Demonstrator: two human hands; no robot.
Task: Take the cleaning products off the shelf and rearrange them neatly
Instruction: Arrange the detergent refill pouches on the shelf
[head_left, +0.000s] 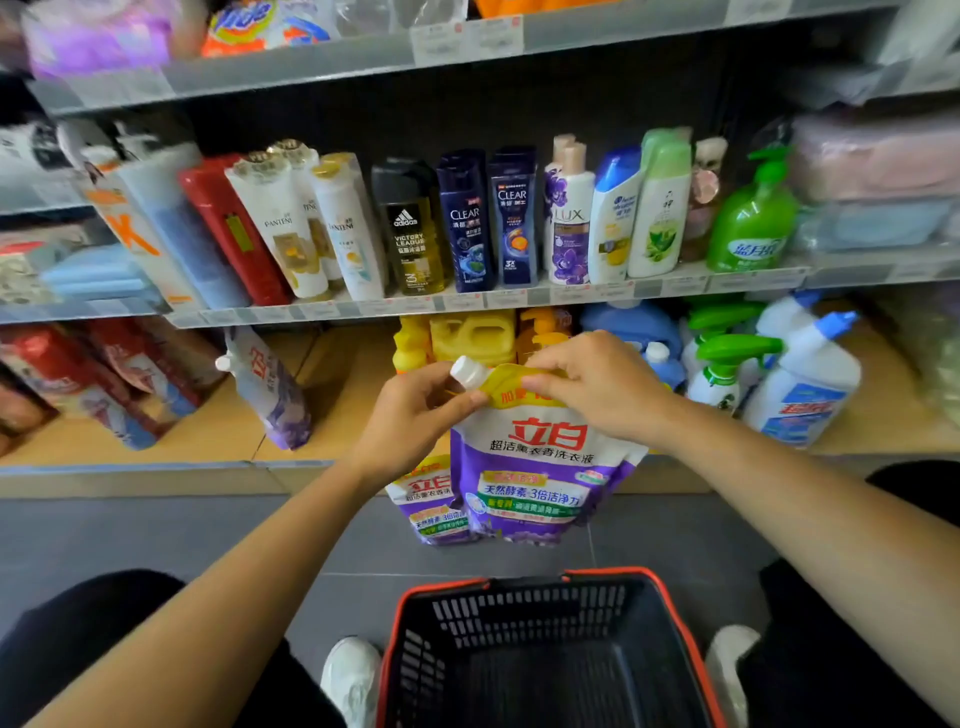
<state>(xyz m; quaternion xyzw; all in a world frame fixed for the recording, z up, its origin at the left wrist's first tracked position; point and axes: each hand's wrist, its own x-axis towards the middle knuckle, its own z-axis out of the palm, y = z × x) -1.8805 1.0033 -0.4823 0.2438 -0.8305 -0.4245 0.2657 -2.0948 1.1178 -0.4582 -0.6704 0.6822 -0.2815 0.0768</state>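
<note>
1. Where the bottom shelf (332, 395) runs across the middle of the view, yellow jugs (472, 338) stand at its back and green-triggered spray bottles (727, 364) stand to the right. A row of shampoo bottles fills the shelf above.
2. A black basket (675, 613) with a red rim sits on the grey floor, nearest the person, between two white shoes.
3. The purple-and-white detergent pouch (540, 467) hangs upright in the air, in front of the bottom shelf's edge and beyond the basket.
4. A second pouch (431, 499) of the same print hangs just behind it to the left (what holds it is hidden).
5. A third pouch (270, 395) leans tilted on the bottom shelf, well to the left.
6. The right hand (597, 384) has its fingers curled, pinching the front pouch's yellow top edge.
7. The left hand (410, 410) pinches the top left corner between thumb and fingers.
8. The white cap (467, 371) juts up between the two hands.
</note>
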